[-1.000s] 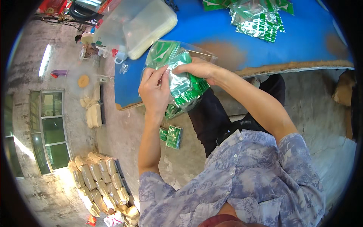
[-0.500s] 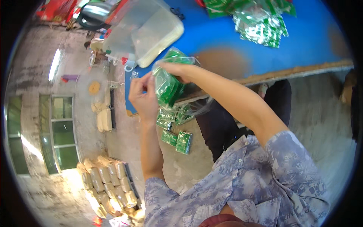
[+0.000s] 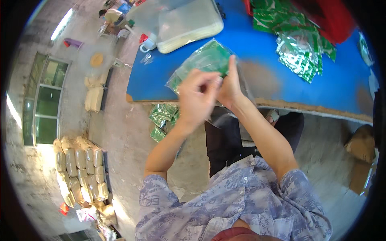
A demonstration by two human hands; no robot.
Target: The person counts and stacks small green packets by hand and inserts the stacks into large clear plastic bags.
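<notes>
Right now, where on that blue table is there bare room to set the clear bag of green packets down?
Bare blue table lies between the translucent tub and the green packet pile, and along the front edge right of the right hand. The far right corner is crowded with packets and red cloth.

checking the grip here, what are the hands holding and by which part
Both hands, left hand and right hand, hold a clear plastic bag of green packets by its near open end, over the blue table.

two hands (image 3: 209, 94), one clear bag (image 3: 203, 64)
</notes>
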